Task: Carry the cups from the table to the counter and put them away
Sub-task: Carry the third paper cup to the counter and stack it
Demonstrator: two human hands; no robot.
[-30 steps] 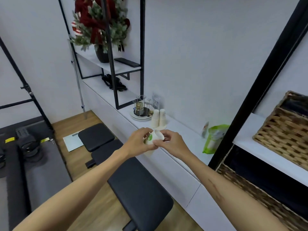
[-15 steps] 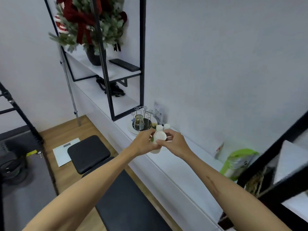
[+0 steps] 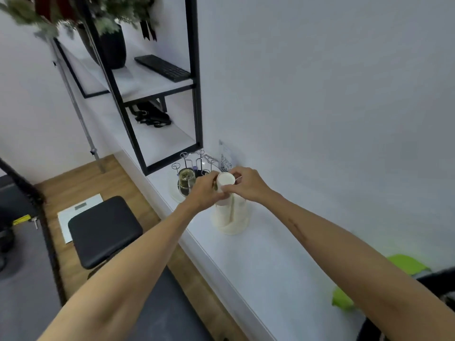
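A white paper cup with a green mark is held upside down between both hands, its flat bottom facing me. My left hand grips it from the left and my right hand from the right. Directly under it stand two stacks of upturned white paper cups in a holder on the white counter. Whether the held cup touches the stack is hidden by my fingers.
A wire glass rack with a glass stands on a round tray just behind my left hand. A black shelf frame rises behind it, and a green bag lies at the right. A black padded bench stands below the counter.
I have stepped closer to the counter. Both hands carried the cup forward and now hold it right over the cup stacks.
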